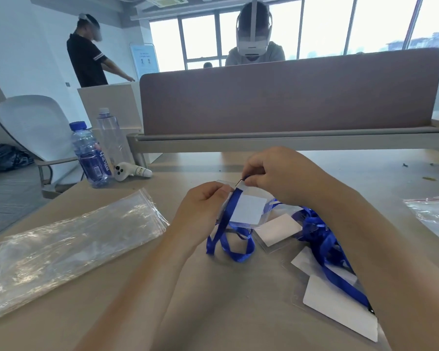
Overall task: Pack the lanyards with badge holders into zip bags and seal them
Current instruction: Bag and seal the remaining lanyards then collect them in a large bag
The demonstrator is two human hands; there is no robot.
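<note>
Above the middle of the table I hold a clear badge holder (249,210) with a white card inside. My left hand (203,206) grips its left edge. My right hand (276,173) pinches the clip end of its blue lanyard (228,239) at the holder's top. The ribbon loops down onto the table below. A pile of more blue lanyards (325,239) and badge holders (340,307) lies to the right under my right forearm. A stack of clear zip bags (66,244) lies flat on the left.
Two water bottles (91,153) and a white controller (129,171) stand at the back left. More zip bags (433,214) lie at the right edge. A brown desk divider (284,97) closes the far side, with a person behind it, another person and a chair (33,125) left.
</note>
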